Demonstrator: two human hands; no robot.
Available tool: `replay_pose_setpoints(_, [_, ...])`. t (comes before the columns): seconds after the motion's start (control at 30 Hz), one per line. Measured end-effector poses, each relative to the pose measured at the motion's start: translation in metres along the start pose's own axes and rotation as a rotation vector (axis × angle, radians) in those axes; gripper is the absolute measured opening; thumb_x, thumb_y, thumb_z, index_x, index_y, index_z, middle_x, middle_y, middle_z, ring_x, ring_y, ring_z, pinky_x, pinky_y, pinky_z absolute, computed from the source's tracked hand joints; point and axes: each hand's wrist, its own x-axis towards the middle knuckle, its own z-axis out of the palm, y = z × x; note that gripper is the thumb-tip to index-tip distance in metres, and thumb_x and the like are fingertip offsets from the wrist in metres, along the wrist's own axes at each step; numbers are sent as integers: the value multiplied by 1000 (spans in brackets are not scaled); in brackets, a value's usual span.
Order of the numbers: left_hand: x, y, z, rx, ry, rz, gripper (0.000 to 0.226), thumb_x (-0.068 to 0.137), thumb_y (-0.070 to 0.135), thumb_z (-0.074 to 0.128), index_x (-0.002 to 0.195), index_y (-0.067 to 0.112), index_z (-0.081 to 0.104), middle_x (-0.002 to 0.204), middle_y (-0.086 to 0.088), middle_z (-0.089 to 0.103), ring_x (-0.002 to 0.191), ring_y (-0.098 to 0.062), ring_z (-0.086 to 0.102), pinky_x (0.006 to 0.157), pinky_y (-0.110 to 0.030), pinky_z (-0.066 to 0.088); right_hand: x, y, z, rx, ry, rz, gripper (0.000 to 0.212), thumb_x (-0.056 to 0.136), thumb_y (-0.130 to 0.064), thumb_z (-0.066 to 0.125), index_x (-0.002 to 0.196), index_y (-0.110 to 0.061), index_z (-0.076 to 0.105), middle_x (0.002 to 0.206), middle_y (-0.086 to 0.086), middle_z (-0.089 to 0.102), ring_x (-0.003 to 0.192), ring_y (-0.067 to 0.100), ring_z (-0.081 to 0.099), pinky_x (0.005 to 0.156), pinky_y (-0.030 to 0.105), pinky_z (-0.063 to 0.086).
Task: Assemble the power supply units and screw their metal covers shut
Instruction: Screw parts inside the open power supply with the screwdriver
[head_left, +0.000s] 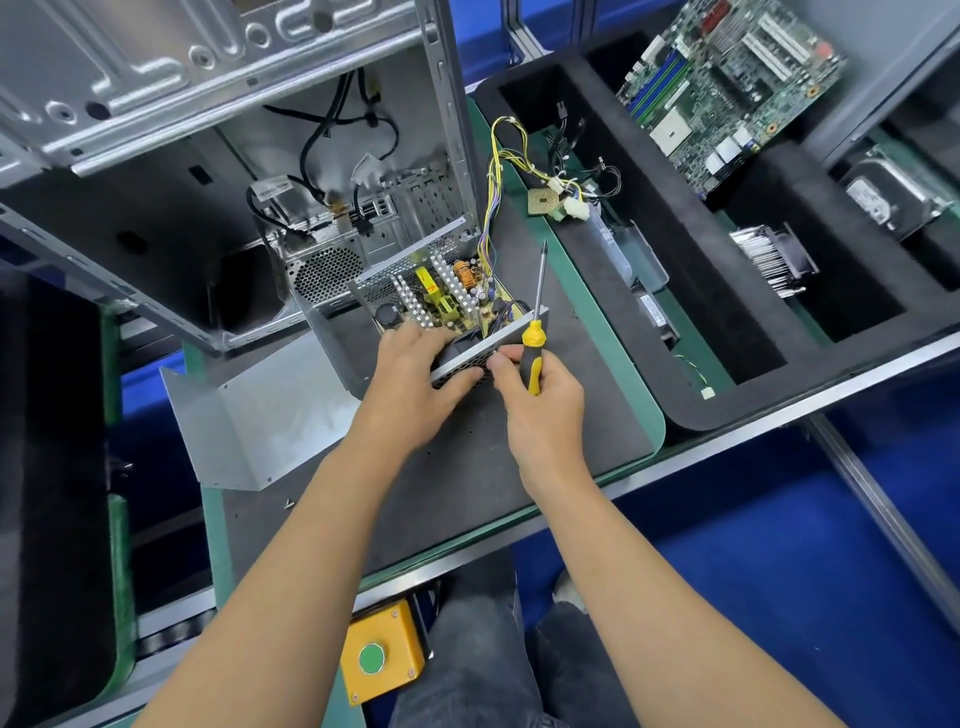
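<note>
Metal all over this one: the open power supply unit (447, 301) sits mid-frame on the dark mat (467, 467), circuit board exposed, its loose metal cover (260, 415) lying off to the lower left. The left hand (415, 374) curls around the unit's near wall, and the right hand (540, 400) clutches a yellow-handled screwdriver (535, 332), shaft pointing up, fingertips touching that same wall. Probably a stiff, fairly hefty box with sharp sheet edges, so hold it by the outer walls; the board parts and the wire bundle (498, 182) look fragile.
</note>
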Motion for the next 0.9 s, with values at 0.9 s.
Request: replay_pose_setpoints(0.9, [4,21,-7,107,31,134,19,90,18,68,107,17,76,90,-5,44,90,-33,44,85,-27,22,-3,-12,7,-154,90,-144,6,89,-33,72,87,-27,71,72,-5,66,71,19,56,70,38,51])
